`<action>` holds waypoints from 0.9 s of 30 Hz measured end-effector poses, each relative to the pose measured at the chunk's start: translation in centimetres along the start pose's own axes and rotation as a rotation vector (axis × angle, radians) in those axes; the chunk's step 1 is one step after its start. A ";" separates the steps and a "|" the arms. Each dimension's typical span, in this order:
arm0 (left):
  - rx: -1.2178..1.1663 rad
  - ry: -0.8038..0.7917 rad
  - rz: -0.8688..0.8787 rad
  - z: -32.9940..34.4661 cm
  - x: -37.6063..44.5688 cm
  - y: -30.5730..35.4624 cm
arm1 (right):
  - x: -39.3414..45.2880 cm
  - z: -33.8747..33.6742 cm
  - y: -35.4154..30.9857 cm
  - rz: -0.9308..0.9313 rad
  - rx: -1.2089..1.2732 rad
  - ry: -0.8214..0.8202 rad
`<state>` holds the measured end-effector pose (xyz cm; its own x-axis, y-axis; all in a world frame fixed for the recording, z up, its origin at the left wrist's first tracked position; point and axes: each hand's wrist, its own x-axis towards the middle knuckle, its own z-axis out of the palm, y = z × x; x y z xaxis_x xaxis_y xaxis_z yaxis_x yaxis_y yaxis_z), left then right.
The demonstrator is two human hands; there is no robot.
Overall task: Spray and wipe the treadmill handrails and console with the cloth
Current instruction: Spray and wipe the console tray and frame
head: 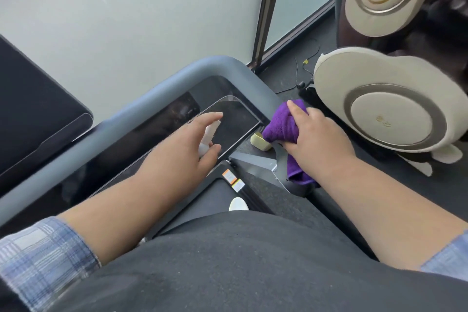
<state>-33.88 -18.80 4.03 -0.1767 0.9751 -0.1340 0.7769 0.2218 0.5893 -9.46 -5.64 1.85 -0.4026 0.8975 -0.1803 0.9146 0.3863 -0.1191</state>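
Cloth (283, 124) in right hand (316, 134), apparently gripped.

Purple cloth (283, 124); white spray bottle (209, 135); grey handrail (141, 109); blue plaid sleeve (43, 256).

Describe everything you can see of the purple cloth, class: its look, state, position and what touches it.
The purple cloth looks like soft, plush microfibre, bunched and folded rather than spread flat. The right hand grips it, fingers curled over the top. One wad pokes out toward the console's right corner by the grey handrail; a loose tail hangs below the wrist. Whether it touches the handrail is unclear.
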 end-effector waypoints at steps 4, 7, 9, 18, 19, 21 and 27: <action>-0.034 0.012 -0.046 -0.5 -1.2 -1.0 | 4.4 -1.0 -3.3 -0.045 -0.011 -0.011; -0.039 0.044 -0.067 -1.1 -2.1 -1.5 | 8.2 -1.5 -6.1 -0.088 -0.029 -0.015; -0.044 0.073 -0.095 -1.2 -2.7 -1.9 | 10.6 -1.7 -7.8 -0.129 -0.057 -0.017; -0.053 0.170 -0.229 -1.7 -4.5 -2.7 | 17.7 -3.9 -12.4 -0.691 -0.187 -0.174; -0.054 0.176 -0.233 -1.7 -4.4 -2.5 | 17.8 -3.9 -12.9 -0.717 -0.192 -0.182; -0.052 0.183 -0.227 -1.7 -4.0 -2.0 | 17.8 -3.9 -13.3 -0.737 -0.178 -0.183; -0.071 0.236 -0.177 -2.2 -1.7 -0.1 | 16.3 -3.1 -11.1 -0.567 -0.042 -0.108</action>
<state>-34.95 -20.48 5.98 -0.4478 0.8924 -0.0560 0.6789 0.3801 0.6282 -26.06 5.32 3.26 -0.8297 0.5219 -0.1982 0.5547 0.8107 -0.1873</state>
